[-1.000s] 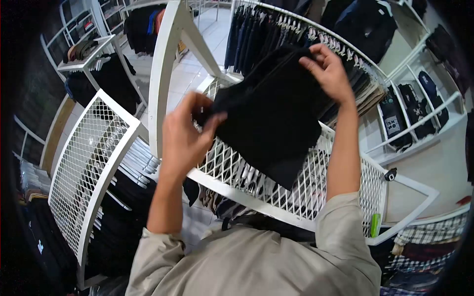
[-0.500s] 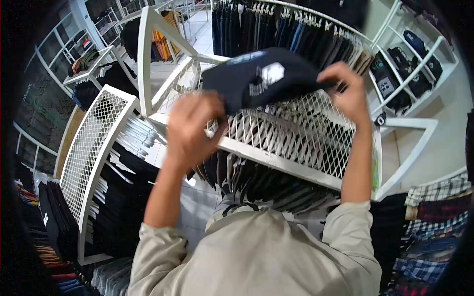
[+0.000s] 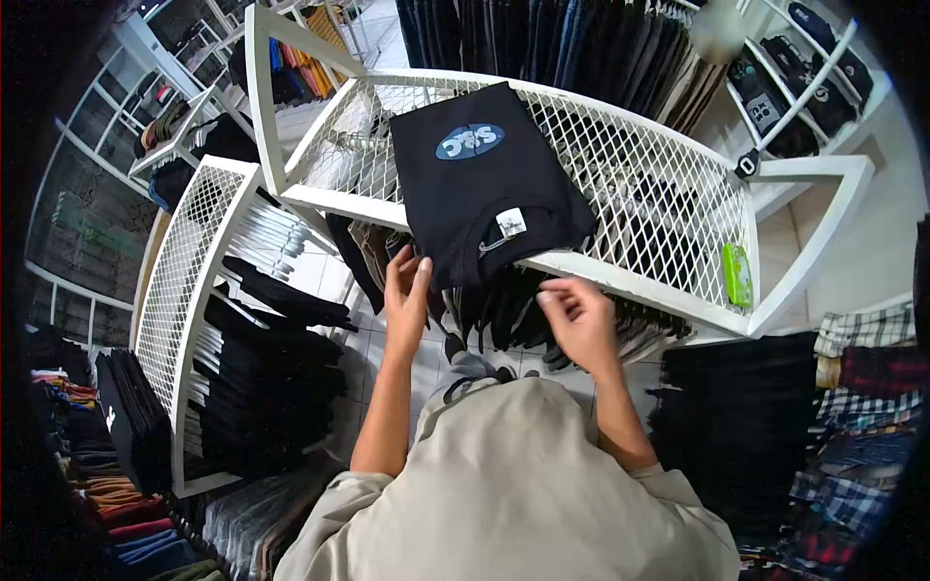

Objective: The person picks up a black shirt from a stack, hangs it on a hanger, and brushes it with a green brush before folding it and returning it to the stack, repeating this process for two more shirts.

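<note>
A folded black T-shirt [image 3: 450,198] lies flat on the white mesh top of a rack, its neckline towards me. It bears a blue oval print, and a white tag [image 3: 511,224] sits at the collar. My left hand [image 3: 405,295] is at the shirt's near left corner, thumb and fingers apart and pointing up along the edge. Beside the rack's front rail, to the right of the collar, my right hand [image 3: 584,315] is loosely curled with nothing visible in it.
The rack's mesh top [image 3: 668,237] has a white frame, with hanging clothes below. A green packet [image 3: 736,275] lies at its right end. Another mesh-topped rack [image 3: 194,261] of black garments stands left. Folded plaid shirts [image 3: 862,426] are stacked at right; trousers [image 3: 542,44] hang behind.
The black T-shirt, held up between both hands before, now lies on the mesh top. Both hands have let go and come down towards me. The view has shifted slightly.
</note>
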